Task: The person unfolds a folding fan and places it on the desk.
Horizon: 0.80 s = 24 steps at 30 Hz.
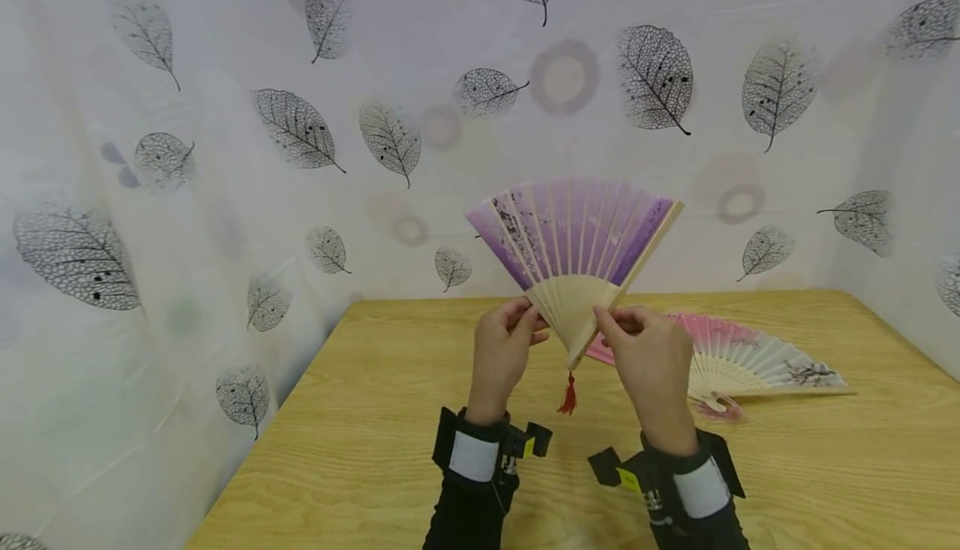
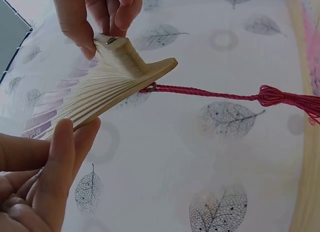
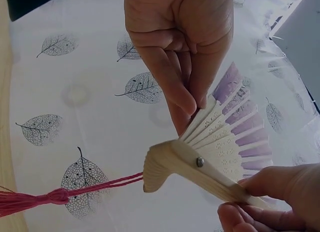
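Observation:
A purple folding fan (image 1: 573, 237) with pale wooden ribs is spread wide, held up in front of me above the table. My left hand (image 1: 504, 350) pinches its left outer rib between thumb and fingers. On the opposite side my right hand (image 1: 651, 362) pinches the right outer guard stick. From the pivot end hangs a red tassel (image 1: 568, 396); its cord (image 2: 210, 92) runs from a small ring in the left wrist view. A metal rivet (image 3: 200, 162) shows at the pivot in the right wrist view.
Behind my right hand, a pink and white folding fan (image 1: 757, 358) lies spread on the wooden table (image 1: 375, 417), partly hidden by that hand. A white curtain (image 1: 420, 25) printed with dark leaves surrounds the table's back and sides.

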Motion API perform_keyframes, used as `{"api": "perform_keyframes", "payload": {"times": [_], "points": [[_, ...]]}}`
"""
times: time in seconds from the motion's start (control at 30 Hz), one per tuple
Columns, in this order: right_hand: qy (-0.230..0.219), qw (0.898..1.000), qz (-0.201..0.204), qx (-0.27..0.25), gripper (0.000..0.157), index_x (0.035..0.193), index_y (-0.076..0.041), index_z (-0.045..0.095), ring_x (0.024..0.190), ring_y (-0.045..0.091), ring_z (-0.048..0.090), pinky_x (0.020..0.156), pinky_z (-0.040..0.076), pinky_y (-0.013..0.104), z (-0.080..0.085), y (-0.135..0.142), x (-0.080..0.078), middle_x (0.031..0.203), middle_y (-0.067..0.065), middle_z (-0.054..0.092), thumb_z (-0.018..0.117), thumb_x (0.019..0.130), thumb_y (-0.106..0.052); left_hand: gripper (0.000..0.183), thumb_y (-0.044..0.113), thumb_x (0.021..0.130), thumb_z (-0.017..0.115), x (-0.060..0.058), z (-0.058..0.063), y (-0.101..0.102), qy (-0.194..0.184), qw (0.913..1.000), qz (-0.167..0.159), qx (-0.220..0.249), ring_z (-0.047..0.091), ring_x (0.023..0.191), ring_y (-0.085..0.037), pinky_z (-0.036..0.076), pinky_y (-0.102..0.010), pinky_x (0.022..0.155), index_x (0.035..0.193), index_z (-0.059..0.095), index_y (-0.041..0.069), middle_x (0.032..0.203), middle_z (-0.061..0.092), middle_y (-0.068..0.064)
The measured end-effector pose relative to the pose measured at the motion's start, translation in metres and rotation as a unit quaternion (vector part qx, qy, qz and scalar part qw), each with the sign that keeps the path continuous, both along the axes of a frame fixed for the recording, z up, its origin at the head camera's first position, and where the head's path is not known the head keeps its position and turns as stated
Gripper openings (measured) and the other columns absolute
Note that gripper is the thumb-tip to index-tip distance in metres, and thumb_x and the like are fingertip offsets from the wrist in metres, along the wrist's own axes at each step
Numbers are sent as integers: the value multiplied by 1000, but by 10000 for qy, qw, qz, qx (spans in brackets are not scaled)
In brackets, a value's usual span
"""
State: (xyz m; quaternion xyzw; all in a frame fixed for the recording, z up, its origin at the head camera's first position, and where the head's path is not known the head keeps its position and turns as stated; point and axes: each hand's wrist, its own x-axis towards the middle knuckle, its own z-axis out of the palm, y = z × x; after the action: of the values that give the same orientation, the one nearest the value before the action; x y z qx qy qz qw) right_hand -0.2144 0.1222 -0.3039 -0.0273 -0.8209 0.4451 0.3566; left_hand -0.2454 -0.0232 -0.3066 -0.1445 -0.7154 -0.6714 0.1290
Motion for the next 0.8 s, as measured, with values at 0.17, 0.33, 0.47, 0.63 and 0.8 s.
{"api": "perform_keyframes", "payload": {"times": [0.17,0.33,0.47,0.63,0.8], "points": [[11,10000,-87,-7,32,79,-1,69,51,12,56,40,44,24,-2,1,-2,66,13,67,63,79,-32,26,9,88,50,0,0,-1,2,9999,50,122,63,79,-18,55,-23,69,108,59,-6,94,64,-23],[57,10000,-60,-1,31,78,0,68,51,13,57,40,44,24,-3,1,-3,66,14,66,64,79,-31,26,9,88,50,-2,-1,-1,-15,9999,68,139,63,79,-17,55,-24,68,108,59,-5,94,64,-23],[70,9999,-57,-44,32,78,0,68,51,13,57,39,44,23,-3,1,-3,66,14,67,64,79,-31,25,9,88,51,-2,0,-1,-77,9996,122,222,63,79,-18,56,-24,68,107,59,-5,94,64,-22],[17,9999,-72,-138,34,78,0,68,53,13,58,39,44,22,-2,1,-2,67,14,67,63,80,-33,23,7,88,51,1,2,0,-177,9989,235,364,63,80,-19,56,-24,68,106,60,-4,93,65,-21],[2,9999,-74,-145,34,78,0,68,52,13,58,39,44,22,-2,2,-2,67,14,67,63,80,-34,24,7,88,50,1,3,1,-210,9984,297,424,63,80,-18,55,-24,68,107,60,-3,93,65,-20]]}}
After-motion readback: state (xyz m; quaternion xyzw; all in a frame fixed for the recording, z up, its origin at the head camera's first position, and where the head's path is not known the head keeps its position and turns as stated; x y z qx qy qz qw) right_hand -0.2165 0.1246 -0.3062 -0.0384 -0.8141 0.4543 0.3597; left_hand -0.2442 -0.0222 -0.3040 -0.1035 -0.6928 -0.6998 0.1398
